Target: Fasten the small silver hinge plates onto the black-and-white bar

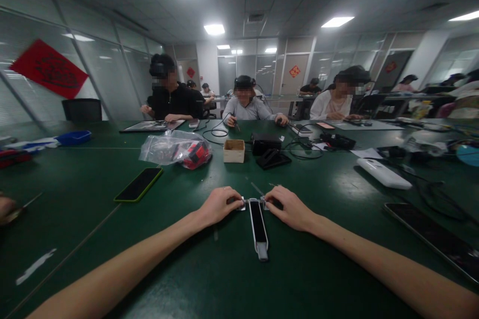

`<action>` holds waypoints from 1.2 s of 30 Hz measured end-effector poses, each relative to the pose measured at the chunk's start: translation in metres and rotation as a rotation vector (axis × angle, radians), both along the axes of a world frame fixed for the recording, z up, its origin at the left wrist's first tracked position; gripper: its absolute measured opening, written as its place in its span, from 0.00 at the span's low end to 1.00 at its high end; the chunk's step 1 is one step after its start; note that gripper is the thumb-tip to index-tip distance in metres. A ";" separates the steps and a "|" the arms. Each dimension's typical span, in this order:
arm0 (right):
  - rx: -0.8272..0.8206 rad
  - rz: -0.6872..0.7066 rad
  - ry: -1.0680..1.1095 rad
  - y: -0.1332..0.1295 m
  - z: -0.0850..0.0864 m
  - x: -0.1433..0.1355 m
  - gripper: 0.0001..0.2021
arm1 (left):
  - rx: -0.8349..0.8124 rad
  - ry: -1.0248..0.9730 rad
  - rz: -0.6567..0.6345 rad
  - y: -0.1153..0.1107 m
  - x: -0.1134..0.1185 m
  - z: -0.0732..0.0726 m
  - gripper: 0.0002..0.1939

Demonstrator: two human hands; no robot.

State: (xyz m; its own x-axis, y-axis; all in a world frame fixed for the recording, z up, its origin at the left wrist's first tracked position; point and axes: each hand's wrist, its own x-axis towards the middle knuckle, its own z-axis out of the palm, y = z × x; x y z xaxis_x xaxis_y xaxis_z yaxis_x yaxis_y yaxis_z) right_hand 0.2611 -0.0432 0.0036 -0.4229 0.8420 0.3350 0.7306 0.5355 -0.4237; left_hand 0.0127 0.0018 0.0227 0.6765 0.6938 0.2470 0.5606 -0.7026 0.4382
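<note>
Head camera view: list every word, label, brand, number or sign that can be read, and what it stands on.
No text is legible.
Red wall sign at left: dark marking, too distorted to read.
Orange-red diamond sign on the door at the back: marking too small to read.
Plastic bag with red contents: any print is too blurred to read.
White-edged device with a dark strip: no readable text.

No words, brands or numbers can be read. The pale door (300, 84) bears an orange-red diamond sign (295, 71) — its dark marks too blurred to make out. Left of that door, a large red sign (50, 69) on the glass wall (92, 67) carries a dark character-like design — also illegible.
</note>
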 end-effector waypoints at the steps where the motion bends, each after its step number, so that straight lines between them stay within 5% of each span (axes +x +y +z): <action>1: -0.004 -0.001 -0.001 0.000 0.000 0.000 0.09 | 0.011 0.006 -0.003 0.000 0.000 0.000 0.08; 20: 0.004 -0.003 0.006 0.000 0.000 0.000 0.08 | -0.042 -0.056 0.101 -0.004 0.006 0.000 0.06; 36: -0.012 0.000 0.008 -0.001 0.000 0.000 0.08 | -0.043 -0.037 0.067 -0.006 0.004 0.003 0.07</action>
